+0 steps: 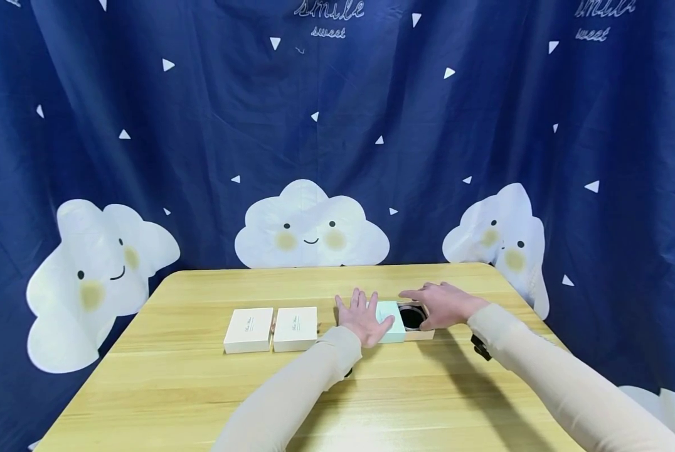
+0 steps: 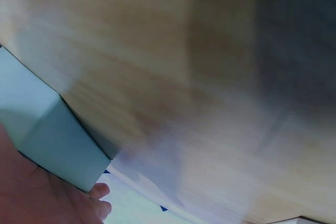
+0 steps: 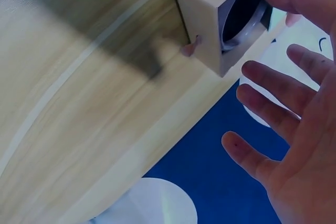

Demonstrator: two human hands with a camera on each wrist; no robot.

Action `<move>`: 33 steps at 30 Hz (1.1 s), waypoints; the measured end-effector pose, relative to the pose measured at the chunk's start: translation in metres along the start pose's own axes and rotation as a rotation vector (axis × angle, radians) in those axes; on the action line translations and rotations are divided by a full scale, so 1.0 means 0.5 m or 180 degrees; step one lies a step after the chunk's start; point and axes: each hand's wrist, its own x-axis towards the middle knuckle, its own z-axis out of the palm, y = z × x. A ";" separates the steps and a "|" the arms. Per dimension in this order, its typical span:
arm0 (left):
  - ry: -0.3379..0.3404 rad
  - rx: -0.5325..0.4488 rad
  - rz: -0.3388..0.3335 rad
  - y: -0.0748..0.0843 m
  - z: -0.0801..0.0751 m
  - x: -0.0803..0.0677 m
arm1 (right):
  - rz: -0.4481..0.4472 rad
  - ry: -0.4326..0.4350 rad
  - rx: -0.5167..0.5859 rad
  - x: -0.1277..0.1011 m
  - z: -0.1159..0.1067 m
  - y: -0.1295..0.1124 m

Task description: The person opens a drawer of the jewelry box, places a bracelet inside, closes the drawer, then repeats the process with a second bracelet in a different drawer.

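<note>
A pale teal box (image 1: 390, 321) lies right of the table's middle, and a beige tray (image 1: 422, 333) with a round black inset (image 1: 411, 317) sticks out of its right end. My left hand (image 1: 362, 316) lies flat with straight fingers against the teal box's left side; the left wrist view shows the palm (image 2: 29, 192) touching that teal box (image 2: 50, 135). Over the tray hovers my right hand (image 1: 442, 304), fingers spread. In the right wrist view its fingers (image 3: 286, 95) are straight beside the beige tray (image 3: 202, 14), and one fingertip reaches the tray's rim.
Two white flat boxes (image 1: 249, 329) (image 1: 295, 328) lie side by side left of my hands on the wooden table (image 1: 202, 389). A dark blue curtain (image 1: 213, 138) with white clouds hangs behind and around the table.
</note>
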 end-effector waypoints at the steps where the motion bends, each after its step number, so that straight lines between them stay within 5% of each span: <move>1: 0.0002 -0.0002 -0.0001 0.000 0.000 0.000 | 0.0007 -0.0020 0.0023 -0.002 -0.001 0.000; 33: -0.0013 0.0050 0.0009 -0.001 0.002 0.003 | 0.0167 -0.0217 0.0354 -0.018 0.018 0.030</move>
